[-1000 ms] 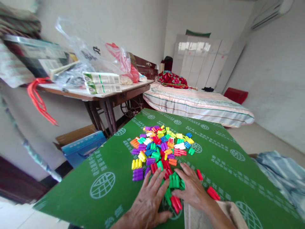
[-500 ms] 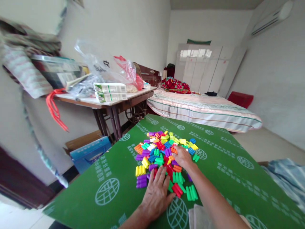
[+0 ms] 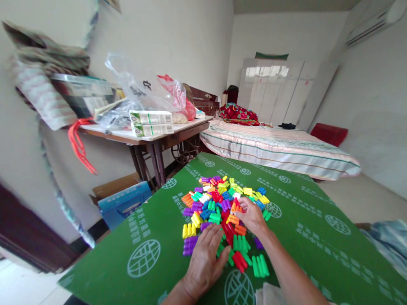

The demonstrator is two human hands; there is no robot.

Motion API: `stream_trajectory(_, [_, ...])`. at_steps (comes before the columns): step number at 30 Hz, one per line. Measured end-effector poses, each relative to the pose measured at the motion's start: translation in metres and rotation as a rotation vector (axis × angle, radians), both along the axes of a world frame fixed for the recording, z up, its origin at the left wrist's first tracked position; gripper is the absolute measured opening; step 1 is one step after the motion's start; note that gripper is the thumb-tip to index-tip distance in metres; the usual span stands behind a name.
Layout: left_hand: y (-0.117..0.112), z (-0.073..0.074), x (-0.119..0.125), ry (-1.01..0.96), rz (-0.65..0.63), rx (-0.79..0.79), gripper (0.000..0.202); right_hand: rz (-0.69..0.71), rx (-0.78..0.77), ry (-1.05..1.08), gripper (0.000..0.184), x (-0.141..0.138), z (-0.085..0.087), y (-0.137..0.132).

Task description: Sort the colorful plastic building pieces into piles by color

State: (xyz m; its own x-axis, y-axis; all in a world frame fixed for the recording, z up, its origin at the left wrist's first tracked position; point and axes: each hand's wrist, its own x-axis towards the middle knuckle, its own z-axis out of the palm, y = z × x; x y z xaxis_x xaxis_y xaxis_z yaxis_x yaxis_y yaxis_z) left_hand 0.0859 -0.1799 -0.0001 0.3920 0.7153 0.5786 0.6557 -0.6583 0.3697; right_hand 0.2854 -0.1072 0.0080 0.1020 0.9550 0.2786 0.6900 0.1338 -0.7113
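Observation:
A heap of small plastic pieces in bright colours, each shaped like short tubes joined side by side, is spread over a green board (image 3: 104, 262). Palm down, my left hand (image 3: 205, 260) rests at the near left of the heap, its fingers stretched out over some pieces and hiding them. Beside it lie a purple piece (image 3: 190, 245) and a yellow piece (image 3: 189, 230). My right hand (image 3: 252, 216) pinches an orange plastic piece (image 3: 235, 207) between thumb and fingers within the heap. Nearer me are a red piece (image 3: 239, 261) and a green piece (image 3: 260, 266).
A side table (image 3: 187, 127) at the left bears plastic bags (image 3: 136, 87) and white-green boxes (image 3: 151, 123). A blue carton (image 3: 125, 205) stands on the floor below. Behind the board is a bed (image 3: 280, 148). Grey cloth (image 3: 269, 294) shows at the near edge.
My right hand has drawn back slightly and its thumb and fingers now close around an orange piece. My left hand has shifted slightly over the near pieces. The view has turned a little left.

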Motion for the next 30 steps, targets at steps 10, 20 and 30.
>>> stream_trajectory(10, [0.024, 0.045, 0.03, -0.695, -0.062, -0.97, 0.04, 0.268, 0.093, 0.0, 0.041, -0.033, 0.026, -0.104])
stream_trajectory(20, [0.043, 0.037, 0.033, -0.221, 0.124, -0.439, 0.025, 0.087, 0.059, -0.042, 0.032, -0.008, 0.003, -0.105])
stream_trajectory(30, [0.061, 0.01, 0.019, 0.037, 0.116, 0.058, 0.028, -0.047, 0.068, -0.22, 0.025, 0.017, -0.004, -0.065])
